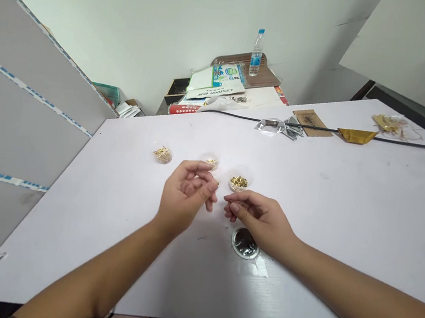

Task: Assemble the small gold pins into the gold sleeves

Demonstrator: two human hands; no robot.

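Observation:
My left hand hovers over the white table with its fingers curled; a tiny gold part shows at its fingertips. My right hand is close beside it, thumb and forefinger pinched together; whether something small sits in the pinch I cannot tell. Three small clear dishes of gold parts stand just beyond the hands: one at the left, one half hidden behind my left hand, one near my right fingertips. A round dark disc lies under my right wrist.
At the far edge lie a black cable, a clear bag with metal pieces, a brown card, a gold tray and a bag of gold parts. Beyond stand a water bottle and papers. A grey partition runs along the left.

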